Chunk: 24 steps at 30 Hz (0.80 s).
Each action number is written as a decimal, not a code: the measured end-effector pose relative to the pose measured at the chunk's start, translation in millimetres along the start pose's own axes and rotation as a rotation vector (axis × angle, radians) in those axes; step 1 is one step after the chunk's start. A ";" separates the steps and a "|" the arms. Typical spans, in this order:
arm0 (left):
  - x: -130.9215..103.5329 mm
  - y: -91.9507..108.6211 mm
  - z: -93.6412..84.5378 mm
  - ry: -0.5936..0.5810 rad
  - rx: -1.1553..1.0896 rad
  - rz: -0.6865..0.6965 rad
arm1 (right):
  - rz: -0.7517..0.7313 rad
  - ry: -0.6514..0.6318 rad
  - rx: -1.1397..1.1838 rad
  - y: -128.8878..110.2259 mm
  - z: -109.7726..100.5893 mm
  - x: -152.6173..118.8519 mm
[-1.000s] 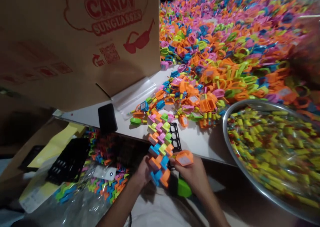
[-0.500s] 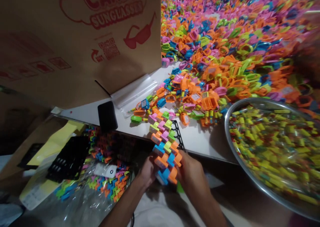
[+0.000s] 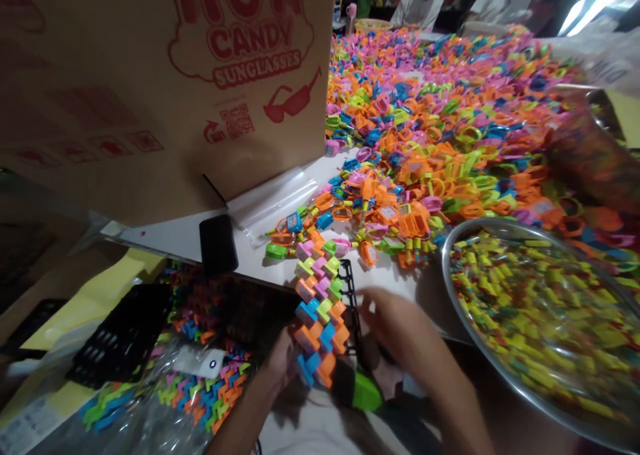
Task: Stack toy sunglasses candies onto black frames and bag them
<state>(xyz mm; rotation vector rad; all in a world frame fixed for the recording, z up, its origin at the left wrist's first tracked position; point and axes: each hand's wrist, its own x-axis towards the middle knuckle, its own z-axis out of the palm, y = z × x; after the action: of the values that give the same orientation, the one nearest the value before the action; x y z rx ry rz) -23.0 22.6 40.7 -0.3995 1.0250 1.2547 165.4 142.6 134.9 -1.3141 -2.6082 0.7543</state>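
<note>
A block of interlocked orange, blue, pink and green plastic pieces (image 3: 323, 308) stands upright at the table's front edge. My left hand (image 3: 283, 361) holds its lower left side, the fingers partly hidden behind it. To the right of the block is my right hand (image 3: 383, 311), blurred, with fingers bent and apart from the pieces. A black slotted frame (image 3: 351, 301) shows between the block and my right hand. Loose colourful watch-like toys (image 3: 380, 208) lie just beyond on the white table (image 3: 260, 258).
A large printed carton (image 3: 165, 95) stands at the back left, near a black phone (image 3: 219, 245). A metal bowl (image 3: 447, 268) of yellow wrapped pieces sits at the right. Black trays (image 3: 120, 335) lie lower left. People sit beyond the big toy heap.
My right hand has come off the block and moved right and slightly up. My left hand still holds the block. The view has tilted up, bringing people at the back into sight.
</note>
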 end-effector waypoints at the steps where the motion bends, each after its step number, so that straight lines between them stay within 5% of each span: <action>1: -4.3 4.0 3.4 0.005 0.012 -0.005 | 0.024 0.083 -0.106 3.0 -7.2 17.9; 3: -14.2 12.6 10.3 -0.007 0.044 -0.027 | 0.063 0.207 -0.314 7.1 -14.2 55.6; 6: -25.5 22.0 15.1 -0.044 0.037 -0.031 | -0.001 0.193 -0.522 12.3 -8.7 99.0; 11: -22.6 21.8 2.0 -0.046 -0.124 -0.037 | -0.067 0.226 -0.470 24.8 5.1 110.9; 14: -16.1 18.4 -6.4 -0.059 -0.197 -0.066 | -0.047 0.412 -0.041 27.4 3.7 90.3; 18: -8.5 16.2 -12.1 -0.132 -0.251 -0.088 | 0.166 0.579 0.797 13.3 8.3 34.3; 21: -1.3 13.8 -16.8 -0.170 -0.222 -0.128 | 0.359 0.482 1.293 -5.5 27.2 -14.5; 24: 4.2 11.6 -18.2 -0.178 -0.179 -0.154 | 0.513 0.261 1.320 -21.3 55.4 -47.0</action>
<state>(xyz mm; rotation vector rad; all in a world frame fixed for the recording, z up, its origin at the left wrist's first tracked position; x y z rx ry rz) -41.2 15.2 30.9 -0.4863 0.7205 1.2229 161.0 74.4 102.3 -1.3481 -1.0041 1.7367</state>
